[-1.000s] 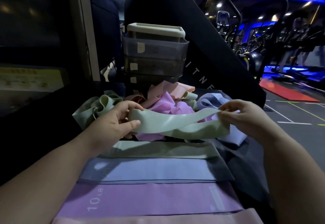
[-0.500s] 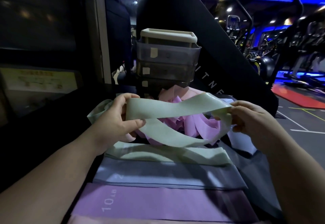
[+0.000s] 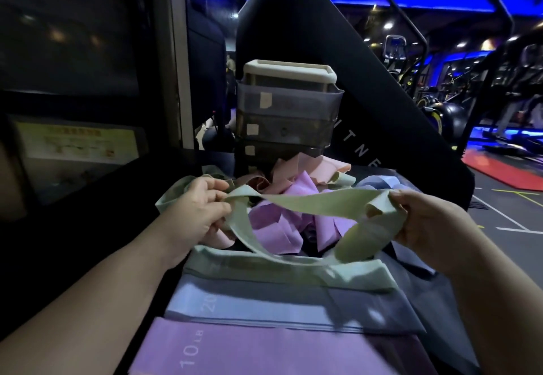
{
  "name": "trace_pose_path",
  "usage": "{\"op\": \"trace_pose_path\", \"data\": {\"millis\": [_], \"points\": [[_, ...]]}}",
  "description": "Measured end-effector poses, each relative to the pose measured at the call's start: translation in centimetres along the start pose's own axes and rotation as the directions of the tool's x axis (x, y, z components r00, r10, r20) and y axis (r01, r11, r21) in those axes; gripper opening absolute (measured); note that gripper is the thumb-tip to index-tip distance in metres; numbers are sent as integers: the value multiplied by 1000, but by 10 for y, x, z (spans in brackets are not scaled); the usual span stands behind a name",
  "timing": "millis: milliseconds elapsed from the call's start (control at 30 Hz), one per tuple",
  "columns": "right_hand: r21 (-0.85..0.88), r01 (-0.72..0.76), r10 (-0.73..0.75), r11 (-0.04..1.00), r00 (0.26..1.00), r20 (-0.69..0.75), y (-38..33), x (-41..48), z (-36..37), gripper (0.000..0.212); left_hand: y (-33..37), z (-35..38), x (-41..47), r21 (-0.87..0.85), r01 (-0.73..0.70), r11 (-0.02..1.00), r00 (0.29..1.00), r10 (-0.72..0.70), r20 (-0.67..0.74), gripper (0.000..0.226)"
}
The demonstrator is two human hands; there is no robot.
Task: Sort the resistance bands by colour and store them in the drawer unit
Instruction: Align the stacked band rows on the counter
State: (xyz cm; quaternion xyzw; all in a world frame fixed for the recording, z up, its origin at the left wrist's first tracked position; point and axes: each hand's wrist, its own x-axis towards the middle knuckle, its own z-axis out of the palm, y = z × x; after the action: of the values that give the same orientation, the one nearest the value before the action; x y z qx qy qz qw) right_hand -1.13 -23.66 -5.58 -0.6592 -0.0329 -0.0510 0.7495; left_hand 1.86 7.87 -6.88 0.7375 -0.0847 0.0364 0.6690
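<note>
Slacker and more twisted now, the green band (image 3: 317,202) sags between the left hand (image 3: 199,213) and right hand (image 3: 426,221), each pinching an end over the flat green pile (image 3: 264,268); probably light, limp, stretchy; best held by its ends.

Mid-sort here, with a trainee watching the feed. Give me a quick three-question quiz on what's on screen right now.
1. True or false: the left hand and the right hand both grip the same green band.
2. Which flat band lies nearest the person? A green, B blue-grey, C purple.
3. Fill in: seen from the person, the drawer unit stands ___ the loose pile of bands.

Key
1. True.
2. C, the purple band marked 10 LB.
3. Behind.
</note>
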Motion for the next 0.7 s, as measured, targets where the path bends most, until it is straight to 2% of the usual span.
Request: {"op": "trace_pose_path", "data": {"millis": [100,167,200,267,300,333,467,600,700], "points": [[93,-19,16,995,1000,26,0,1,-4,24,3,-4,-1,-106,20,994,1000,-20,1,15],[126,-14,10,992,999,35,-2,-1,-5,17,4,-7,-1,-158,39,987,999,-37,12,13],[138,-17,11,990,999,45,-3,-1,-6,20,4,-10,0,-169,50,984,999,-48,19,14],[119,-31,24,992,998,61,-3,1,-9,60,4,-13,2,-163,62,985,998,-59,24,17],[115,-32,26,993,998,51,-2,2,-10,73,4,-13,2,-161,64,985,998,-61,23,20],[117,-29,24,993,999,47,-1,2,-11,74,4,-13,2,-172,69,983,998,-66,21,22],[142,-47,41,989,998,44,-1,2,-11,34,8,-12,-2,-271,120,955,993,-110,51,21],[86,-22,16,996,997,72,-3,-3,-7,28,6,-14,-1,-273,137,952,988,-113,102,22],[72,-30,30,997,1000,8,-4,-5,-6,17,2,-21,1,-220,170,960,976,-134,171,23]]}}
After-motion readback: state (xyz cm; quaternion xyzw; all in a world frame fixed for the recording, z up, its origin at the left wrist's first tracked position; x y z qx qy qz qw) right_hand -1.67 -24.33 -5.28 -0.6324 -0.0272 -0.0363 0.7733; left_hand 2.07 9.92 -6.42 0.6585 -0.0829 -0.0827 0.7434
